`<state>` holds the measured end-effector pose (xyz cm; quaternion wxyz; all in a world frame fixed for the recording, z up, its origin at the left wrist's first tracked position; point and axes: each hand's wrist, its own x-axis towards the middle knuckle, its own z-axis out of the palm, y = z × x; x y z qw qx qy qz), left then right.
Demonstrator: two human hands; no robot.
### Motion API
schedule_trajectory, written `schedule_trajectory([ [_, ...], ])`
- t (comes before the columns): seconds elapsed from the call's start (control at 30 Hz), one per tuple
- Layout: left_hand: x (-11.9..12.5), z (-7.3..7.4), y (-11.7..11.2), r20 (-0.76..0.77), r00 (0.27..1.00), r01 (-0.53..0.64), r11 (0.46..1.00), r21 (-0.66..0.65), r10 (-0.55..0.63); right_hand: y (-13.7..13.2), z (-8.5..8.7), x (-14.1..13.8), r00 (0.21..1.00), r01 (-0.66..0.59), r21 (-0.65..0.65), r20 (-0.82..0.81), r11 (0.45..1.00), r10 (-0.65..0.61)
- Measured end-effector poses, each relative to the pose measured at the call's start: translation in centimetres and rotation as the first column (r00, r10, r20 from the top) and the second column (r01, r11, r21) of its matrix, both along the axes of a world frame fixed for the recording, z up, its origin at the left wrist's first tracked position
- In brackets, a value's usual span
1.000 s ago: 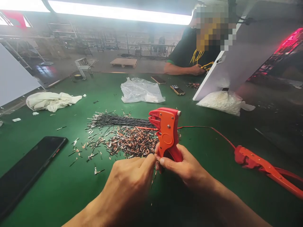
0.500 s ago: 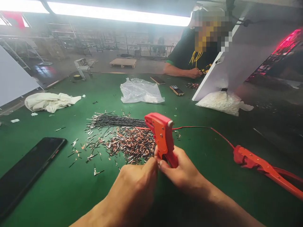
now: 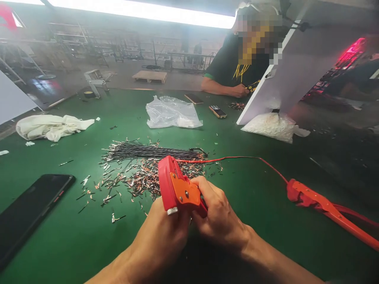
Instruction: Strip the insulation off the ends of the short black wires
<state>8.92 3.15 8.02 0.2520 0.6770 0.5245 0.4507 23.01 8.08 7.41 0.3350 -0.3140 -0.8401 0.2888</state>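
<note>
My right hand (image 3: 220,215) is wrapped round the handle of an orange-red wire stripper (image 3: 176,187), whose head leans left and toward me. My left hand (image 3: 166,232) is closed just under the tool's head, its fingertips pressed against the right hand; what it pinches is hidden. Just beyond the tool lie a heap of cut wire ends (image 3: 148,177) and a bundle of black wires (image 3: 148,151) on the green table (image 3: 74,236). A red wire (image 3: 237,158) runs right from the bundle.
A second red-orange hand tool (image 3: 322,205) lies at the right. A black phone (image 3: 29,209) lies at the left, a white cloth (image 3: 50,126) farther back. A clear plastic bag (image 3: 173,112), two phones (image 3: 218,112) and a white bag (image 3: 272,126) lie toward a seated person (image 3: 233,67).
The wire stripper has tipped from upright over to the left and come down toward me. Both hands have stayed together and shifted slightly left.
</note>
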Motion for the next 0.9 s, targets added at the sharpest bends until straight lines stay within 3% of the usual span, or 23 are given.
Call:
schedule_trajectory([
  [0.27,0.0,0.1,0.6,-0.191,0.979,-0.043,0.992,0.117,0.065,0.5,0.1,0.1,1.000,0.017,0.025,0.004,1.000,-0.017],
  [0.5,-0.2,-0.1,1.0,-0.304,0.952,-0.018,0.997,0.081,0.042,0.9,0.3,-0.1,0.998,0.060,-0.008,0.004,0.998,-0.060],
  [0.6,-0.1,-0.1,0.9,-0.315,0.948,-0.021,0.997,0.069,0.042,1.0,0.4,0.0,0.998,0.065,-0.065,-0.013,0.996,-0.066],
  [0.67,-0.2,0.0,0.6,-0.324,0.945,-0.026,0.996,0.083,0.052,1.2,0.6,0.3,0.997,0.043,-0.182,-0.053,0.982,-0.053],
  [0.73,-0.6,0.1,0.4,-0.317,0.944,-0.057,0.993,0.105,0.088,1.5,0.8,0.8,0.985,-0.045,-0.391,-0.173,0.919,-0.025],
  [0.77,-0.9,0.2,0.4,-0.304,0.944,-0.096,0.988,0.124,0.129,1.6,0.8,1.1,0.962,-0.138,-0.504,-0.272,0.853,-0.006],
  [0.83,-1.6,0.6,0.3,-0.251,0.932,-0.220,0.959,0.181,0.261,1.9,0.8,1.7,0.864,-0.386,-0.639,-0.504,0.666,0.018],
  [0.9,-2.4,1.1,0.4,-0.166,0.904,-0.349,0.904,0.247,0.394,2.0,0.5,2.0,0.747,-0.593,-0.648,-0.664,0.479,0.027],
])
